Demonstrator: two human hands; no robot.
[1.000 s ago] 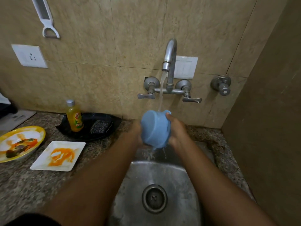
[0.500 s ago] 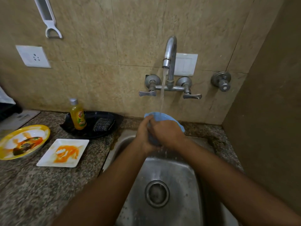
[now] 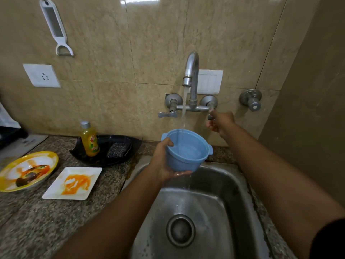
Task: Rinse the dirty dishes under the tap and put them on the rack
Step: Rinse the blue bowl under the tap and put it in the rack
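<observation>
Bowl (image 3: 186, 149) under running tap (image 3: 190, 71), over sink (image 3: 220, 184), gripped in my left hand (image 3: 164, 163). Right hand (image 3: 221, 122) closed on tap handle. Yellow plate (image 3: 28, 170), square plate (image 3: 72, 183) dirty on desk (image 3: 46, 221), left. Rack unseen.

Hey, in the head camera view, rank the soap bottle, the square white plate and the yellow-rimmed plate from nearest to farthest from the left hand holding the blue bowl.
From the left hand:
1. Soap bottle, on the black tray to its left.
2. Square white plate, on the counter, lower left.
3. Yellow-rimmed plate, at the far left edge.
</observation>
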